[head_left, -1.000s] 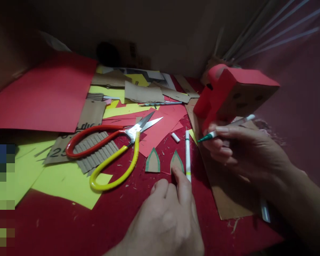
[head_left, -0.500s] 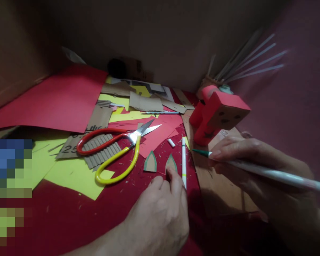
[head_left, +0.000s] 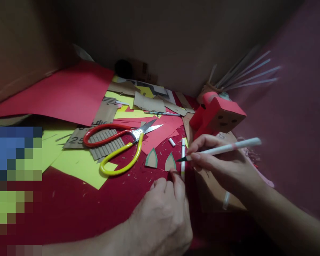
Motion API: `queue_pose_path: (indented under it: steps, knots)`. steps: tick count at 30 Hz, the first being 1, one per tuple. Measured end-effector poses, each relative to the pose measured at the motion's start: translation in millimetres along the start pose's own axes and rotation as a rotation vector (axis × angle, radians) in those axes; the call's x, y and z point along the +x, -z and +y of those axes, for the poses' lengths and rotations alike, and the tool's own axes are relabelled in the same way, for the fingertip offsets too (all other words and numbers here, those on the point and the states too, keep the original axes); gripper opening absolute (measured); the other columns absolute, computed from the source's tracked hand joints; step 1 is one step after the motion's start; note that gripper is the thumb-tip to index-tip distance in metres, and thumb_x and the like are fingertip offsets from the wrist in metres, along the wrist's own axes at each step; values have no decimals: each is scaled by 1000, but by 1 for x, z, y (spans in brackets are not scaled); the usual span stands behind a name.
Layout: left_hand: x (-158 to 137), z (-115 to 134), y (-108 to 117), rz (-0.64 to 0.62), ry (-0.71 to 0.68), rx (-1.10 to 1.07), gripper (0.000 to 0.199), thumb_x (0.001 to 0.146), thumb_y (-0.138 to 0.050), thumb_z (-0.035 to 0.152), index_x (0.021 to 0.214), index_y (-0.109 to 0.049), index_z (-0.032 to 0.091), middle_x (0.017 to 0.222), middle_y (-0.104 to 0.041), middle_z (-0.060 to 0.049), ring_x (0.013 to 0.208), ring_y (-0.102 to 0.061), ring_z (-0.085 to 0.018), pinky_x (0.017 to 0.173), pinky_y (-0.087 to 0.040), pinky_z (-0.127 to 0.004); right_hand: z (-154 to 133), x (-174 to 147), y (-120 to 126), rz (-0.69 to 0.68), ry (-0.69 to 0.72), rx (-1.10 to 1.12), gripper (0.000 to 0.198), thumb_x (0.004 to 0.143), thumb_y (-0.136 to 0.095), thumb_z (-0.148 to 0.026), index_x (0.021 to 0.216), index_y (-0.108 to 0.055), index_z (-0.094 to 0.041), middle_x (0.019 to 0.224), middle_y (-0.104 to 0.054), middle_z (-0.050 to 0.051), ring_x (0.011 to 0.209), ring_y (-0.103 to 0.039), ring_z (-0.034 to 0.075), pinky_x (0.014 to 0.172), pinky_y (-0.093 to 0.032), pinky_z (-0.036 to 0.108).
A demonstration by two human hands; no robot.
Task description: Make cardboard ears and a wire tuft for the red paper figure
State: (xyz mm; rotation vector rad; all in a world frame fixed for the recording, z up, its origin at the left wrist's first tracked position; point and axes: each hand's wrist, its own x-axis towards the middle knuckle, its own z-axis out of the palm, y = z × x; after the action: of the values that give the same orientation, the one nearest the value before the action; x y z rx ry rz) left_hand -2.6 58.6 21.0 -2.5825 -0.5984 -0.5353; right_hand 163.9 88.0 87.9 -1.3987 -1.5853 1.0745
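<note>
In my right hand (head_left: 218,160) is a white brush marker (head_left: 226,146) with a dark green tip, pinched between thumb and fingers. Its tip points left, close to a small pointed cardboard piece (head_left: 170,161) edged in green. The curled fingers of my left hand (head_left: 165,209) hold that piece by its lower edge against the dark red surface. A matching green-edged cardboard piece (head_left: 151,158) lies just left of it. Between my hands a second white marker (head_left: 183,156) lies lengthwise, partly hidden, with a small white cap (head_left: 172,142) near its upper end.
Scissors (head_left: 135,135) with one red and one yellow handle lie open on the left. Around them are yellow paper (head_left: 80,170), corrugated cardboard (head_left: 106,145) and a large red sheet (head_left: 61,92). A red box figure (head_left: 223,113) with a drawn face stands behind my right hand.
My right hand has moved left with the marker, bringing its tip near the right cardboard piece. My left hand stays on that piece. The view has shifted slightly.
</note>
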Motion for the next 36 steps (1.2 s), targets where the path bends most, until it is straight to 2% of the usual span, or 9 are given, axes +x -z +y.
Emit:
queue_pose_path:
  steps: [3,7,10,14,19,27,36]
  knots:
    - [-1,2,-3,8,31,-28,34,77,-39,7,95,-66,-1,96,-69,-30,61,-64,-28,51,-41,-37,12,6,-11,-76,-72,69,6,79,-66,-20,78,-60,-17,67,-58,-2,58,-53,9,51,-42,19]
    - [-1,2,-5,11,41,-34,33,77,-39,8,95,-65,-1,100,-67,-32,64,-65,-29,50,-40,-36,26,9,-16,-78,-38,129,8,82,-63,-20,78,-57,-18,66,-56,-3,57,-51,8,50,-40,18]
    - [-1,2,-5,26,47,-23,32,78,-40,9,97,-63,-1,100,-67,-31,74,-67,-31,52,-41,-36,31,10,-17,-79,-32,171,8,83,-62,-20,79,-56,-18,67,-57,-3,58,-52,8,52,-41,18]
    - [-2,3,-8,37,91,-51,28,78,-43,10,95,-63,1,99,-68,-29,75,-67,-29,56,-41,-36,33,10,-17,-67,-38,89,7,84,-61,-21,80,-56,-18,69,-59,-1,60,-53,10,52,-41,20]
    - [-3,5,-10,52,114,-63,29,77,-41,11,94,-63,2,100,-68,-29,75,-67,-30,58,-41,-37,36,9,-16,-20,27,-117,7,85,-61,-22,79,-57,-19,66,-58,-2,57,-50,10,47,-37,19]
    - [-1,6,-10,47,112,-43,32,76,-41,8,97,-63,0,100,-68,-29,69,-66,-28,54,-38,-36,45,9,-20,4,27,-88,14,86,-61,-32,81,-56,-20,65,-58,-2,51,-50,10,42,-36,20]
    - [1,4,-8,39,82,-12,32,77,-41,6,96,-65,0,95,-71,-26,64,-66,-27,54,-40,-36,37,10,-21,-58,122,-205,10,86,-58,-22,77,-55,-19,64,-58,-2,56,-51,10,47,-39,21]
